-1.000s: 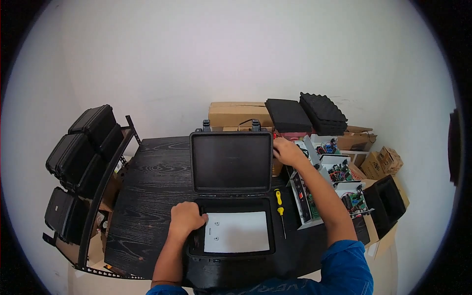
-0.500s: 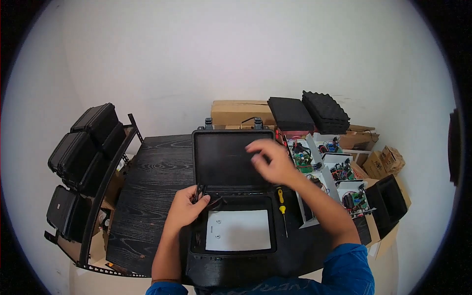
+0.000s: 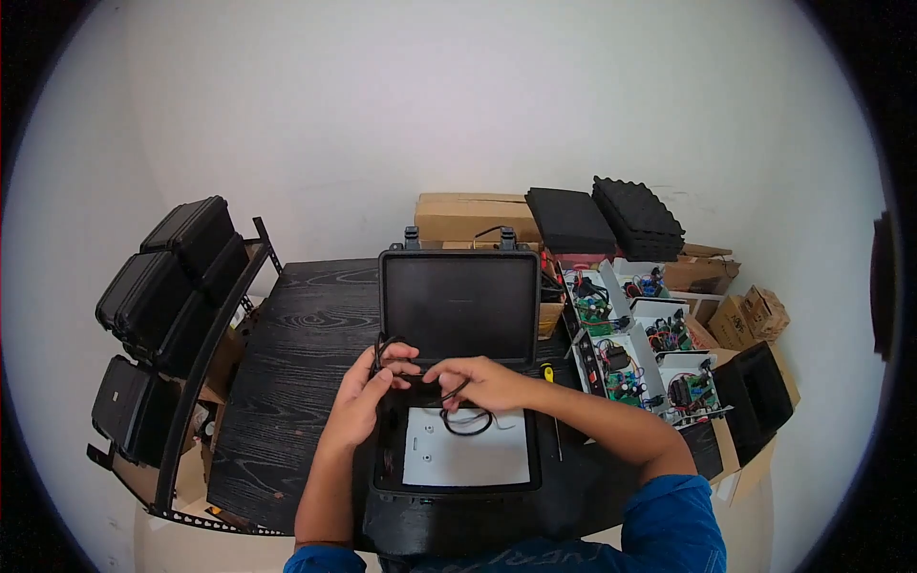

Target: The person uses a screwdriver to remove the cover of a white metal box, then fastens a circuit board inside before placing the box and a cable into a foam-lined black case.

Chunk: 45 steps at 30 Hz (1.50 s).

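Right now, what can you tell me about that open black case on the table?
The black case looks like hard plastic. It lies on the dark wooden table, its lid upright with two latches and a handle on the top edge. The base holds a white panel framed in black. Both hands, left hand and right hand, hold a thin black cable over the base near the hinge.

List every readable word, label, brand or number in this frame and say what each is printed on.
No text reads with certainty.
Small cardboard boxes at far right: dark printed marks, too small to read.
Blue shirt at the bottom edge: pale lettering, cut off and upside down, unreadable.
White panel in the open black case: no print, only small holes.
Circuit boards: markings too small.
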### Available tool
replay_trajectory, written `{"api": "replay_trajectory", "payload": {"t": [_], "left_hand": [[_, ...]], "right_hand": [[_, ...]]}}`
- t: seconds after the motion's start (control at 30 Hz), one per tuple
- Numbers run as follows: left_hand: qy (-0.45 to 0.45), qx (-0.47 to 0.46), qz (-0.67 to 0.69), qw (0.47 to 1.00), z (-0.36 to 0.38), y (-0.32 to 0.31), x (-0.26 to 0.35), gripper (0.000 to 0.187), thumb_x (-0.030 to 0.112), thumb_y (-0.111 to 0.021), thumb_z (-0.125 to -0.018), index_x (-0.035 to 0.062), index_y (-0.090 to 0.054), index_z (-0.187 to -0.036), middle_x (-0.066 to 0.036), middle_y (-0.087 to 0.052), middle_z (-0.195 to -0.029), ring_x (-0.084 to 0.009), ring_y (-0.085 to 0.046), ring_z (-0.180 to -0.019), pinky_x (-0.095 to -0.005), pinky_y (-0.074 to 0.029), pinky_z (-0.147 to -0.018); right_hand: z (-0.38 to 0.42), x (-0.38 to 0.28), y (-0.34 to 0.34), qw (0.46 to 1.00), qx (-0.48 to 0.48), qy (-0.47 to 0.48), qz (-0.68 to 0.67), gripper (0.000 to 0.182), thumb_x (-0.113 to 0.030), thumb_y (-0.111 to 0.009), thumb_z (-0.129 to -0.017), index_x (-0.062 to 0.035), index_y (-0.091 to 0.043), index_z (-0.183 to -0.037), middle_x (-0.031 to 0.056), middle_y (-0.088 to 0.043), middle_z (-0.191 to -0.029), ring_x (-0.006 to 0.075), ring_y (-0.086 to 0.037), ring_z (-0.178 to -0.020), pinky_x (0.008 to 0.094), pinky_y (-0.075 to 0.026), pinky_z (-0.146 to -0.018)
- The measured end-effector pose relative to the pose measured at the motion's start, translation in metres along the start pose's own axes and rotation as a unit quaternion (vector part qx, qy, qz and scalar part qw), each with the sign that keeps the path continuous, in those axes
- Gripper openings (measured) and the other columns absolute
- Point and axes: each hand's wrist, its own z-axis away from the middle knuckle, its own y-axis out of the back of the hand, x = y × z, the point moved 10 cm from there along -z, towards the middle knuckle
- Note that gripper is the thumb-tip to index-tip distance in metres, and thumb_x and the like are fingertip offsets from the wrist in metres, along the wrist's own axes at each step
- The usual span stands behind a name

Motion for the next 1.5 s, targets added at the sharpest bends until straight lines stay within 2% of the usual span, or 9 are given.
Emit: {"api": "replay_trajectory", "payload": {"t": [0.1,0.5,0.8,0.83,0.97,1.1,1.2,1.37,1.5], "left_hand": [[-0.050,0.025,-0.095,0.994,-0.006,0.015,-0.009,0.030,0.016,-0.050,-0.108,-0.0050,-0.065,-0.124,-0.016,-0.068,-0.127,-0.0197,-0.068,-0.110,-0.0329,-0.053,-0.094],[0.090,0.043,0.237,0.966,-0.009,0.019,-0.041,0.047,0.028,-0.042,-0.112,0.0001,-0.042,-0.150,-0.023,-0.059,-0.146,-0.0324,-0.072,-0.113,-0.0509,-0.058,-0.101],[-0.111,-0.057,-0.070,0.990,-0.004,-0.038,-0.020,0.101,0.015,-0.069,-0.101,0.0094,0.006,-0.168,-0.019,-0.049,-0.157,-0.0229,-0.055,-0.127,-0.0390,-0.042,-0.110],[-0.153,-0.033,-0.126,0.980,-0.005,-0.039,-0.015,0.101,0.013,-0.073,-0.097,0.0071,-0.002,-0.169,-0.013,-0.066,-0.127,-0.0158,-0.060,-0.106,-0.0320,-0.048,-0.096],[0.010,0.095,-0.114,0.989,-0.007,-0.002,-0.041,0.077,0.015,-0.068,-0.102,0.0030,-0.026,-0.165,0.006,-0.051,-0.075,-0.0055,-0.051,-0.066,-0.0224,-0.046,-0.064],[-0.004,0.198,-0.041,0.979,-0.008,0.035,-0.026,0.039,0.024,-0.056,-0.111,-0.0004,-0.061,-0.141,0.006,-0.047,-0.066,-0.0039,-0.041,-0.057,-0.0224,-0.034,-0.054],[-0.030,0.245,0.002,0.969,-0.007,0.060,-0.022,0.041,0.030,-0.055,-0.112,0.0003,-0.062,-0.138,0.005,-0.048,-0.064,-0.0045,-0.041,-0.056,-0.0227,-0.033,-0.054],[-0.043,0.346,0.061,0.935,-0.001,0.090,-0.029,0.039,0.032,-0.054,-0.112,0.0025,-0.062,-0.135,0.004,-0.047,-0.062,-0.0059,-0.041,-0.058,-0.0239,-0.035,-0.060],[-0.064,0.388,0.104,0.914,0.006,0.101,-0.030,0.038,0.034,-0.057,-0.111,0.0037,-0.061,-0.134,0.004,-0.050,-0.064,-0.0057,-0.043,-0.060,-0.0248,-0.042,-0.067]], "right_hand": [[0.007,0.001,0.025,0.997,0.031,0.018,-0.072,0.082,-0.076,-0.035,-0.102,-0.0044,-0.062,-0.131,0.0095,-0.072,-0.106,0.0148,-0.069,-0.099,0.0287,-0.056,-0.085],[0.050,-0.036,0.051,0.921,-0.128,0.025,-0.367,0.151,-0.114,-0.007,-0.050,-0.0099,-0.038,-0.155,0.0339,-0.065,-0.127,0.0414,-0.076,-0.091,0.0314,-0.058,-0.053],[0.042,-0.018,0.033,0.943,-0.054,-0.070,-0.322,0.122,-0.106,-0.008,-0.072,-0.0110,-0.053,-0.133,0.0228,-0.071,-0.122,0.0344,-0.075,-0.095,0.0412,-0.061,-0.067],[0.042,-0.018,0.027,0.939,-0.061,-0.084,-0.327,0.116,-0.102,-0.007,-0.077,-0.0115,-0.052,-0.134,0.0226,-0.070,-0.121,0.0342,-0.075,-0.098,0.0448,-0.062,-0.072],[0.044,-0.015,0.020,0.955,-0.019,-0.126,-0.267,0.110,-0.097,-0.007,-0.084,-0.0100,-0.053,-0.133,0.0235,-0.071,-0.118,0.0326,-0.075,-0.088,0.0372,-0.059,-0.062],[0.044,-0.001,0.033,0.960,-0.064,-0.126,-0.240,0.105,-0.092,-0.009,-0.091,-0.0079,-0.053,-0.136,0.0213,-0.074,-0.101,0.0132,-0.047,-0.048,0.0238,-0.028,-0.042],[0.055,0.005,0.045,0.979,-0.075,-0.153,-0.108,0.097,-0.084,-0.013,-0.099,-0.0043,-0.053,-0.138,0.0155,-0.073,-0.091,0.0105,-0.037,-0.046,0.0247,-0.029,-0.042],[0.072,-0.002,0.047,0.958,-0.183,-0.118,0.185,0.066,-0.033,-0.087,-0.088,-0.0008,-0.058,-0.138,0.0000,-0.069,-0.093,0.0069,-0.054,-0.075,0.0235,-0.046,-0.070],[0.089,-0.027,0.050,0.974,-0.173,-0.030,0.144,0.066,-0.029,-0.083,-0.091,0.0011,-0.057,-0.144,0.0004,-0.068,-0.094,0.0087,-0.054,-0.076,0.0265,-0.048,-0.070]]}}
